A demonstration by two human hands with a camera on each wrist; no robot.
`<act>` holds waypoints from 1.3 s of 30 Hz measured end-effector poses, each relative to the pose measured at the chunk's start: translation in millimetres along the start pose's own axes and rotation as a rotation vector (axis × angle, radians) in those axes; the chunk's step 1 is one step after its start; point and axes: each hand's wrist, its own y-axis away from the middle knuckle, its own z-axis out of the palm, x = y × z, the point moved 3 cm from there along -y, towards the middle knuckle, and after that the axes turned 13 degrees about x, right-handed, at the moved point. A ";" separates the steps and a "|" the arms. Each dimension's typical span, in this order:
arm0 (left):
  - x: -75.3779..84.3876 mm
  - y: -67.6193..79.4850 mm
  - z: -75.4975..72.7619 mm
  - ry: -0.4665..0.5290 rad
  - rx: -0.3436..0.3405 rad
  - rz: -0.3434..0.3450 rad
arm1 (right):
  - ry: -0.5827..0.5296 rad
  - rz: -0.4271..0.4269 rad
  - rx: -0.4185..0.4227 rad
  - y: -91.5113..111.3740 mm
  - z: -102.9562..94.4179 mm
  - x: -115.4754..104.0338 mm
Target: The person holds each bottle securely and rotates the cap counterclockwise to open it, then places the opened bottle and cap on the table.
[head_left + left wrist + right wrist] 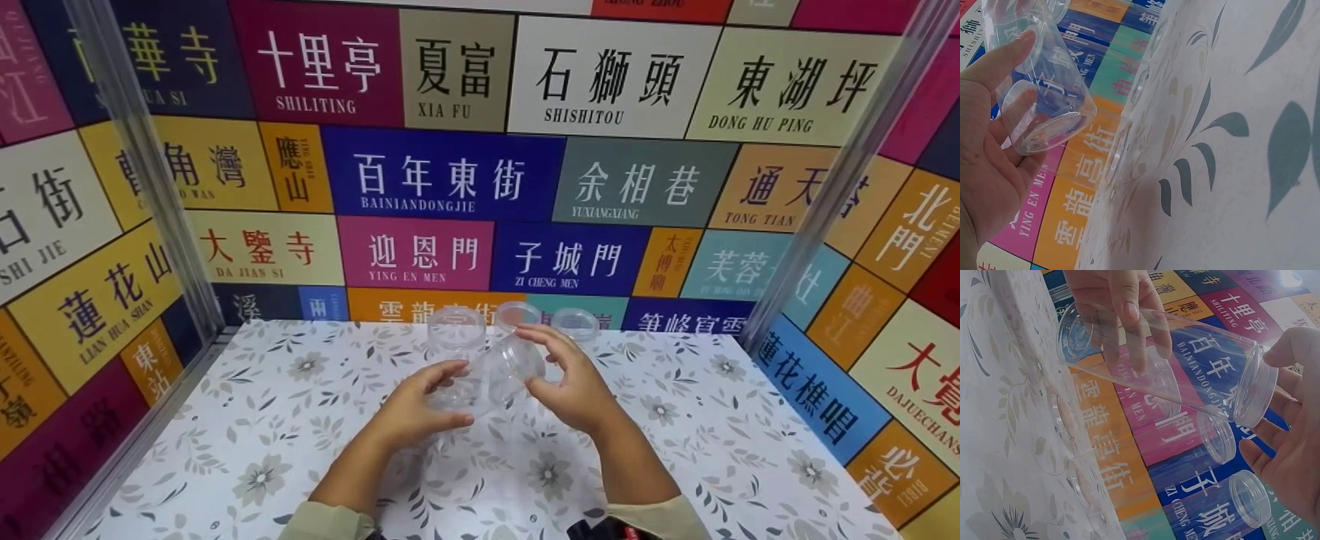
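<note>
A clear plastic jar [517, 364] is held tilted above the table between both hands. My left hand [420, 403] grips its base end, thumb on one side and fingers on the other, as the left wrist view shows of the jar [1067, 93]. At the other end, my right hand [576, 384] holds the jar by its ridged clear lid [1258, 388]. The thumb lies on the lid's rim, with the fingers curled around the far side. Through the jar's wall, fingers of the left hand [1120, 298] show in the right wrist view.
Behind the hands, three more clear jars stand near the table's back edge: a left jar [456, 330], a middle jar [516, 313] and a right jar [577, 322]. A floral cloth covers the table [510, 480]. Colourful sign-printed panels [450, 172] rise behind and at both sides.
</note>
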 end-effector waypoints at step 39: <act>2.5 1.8 -0.3 0.011 0.023 0.019 | 0.037 0.016 0.049 -1.1 0.1 -0.1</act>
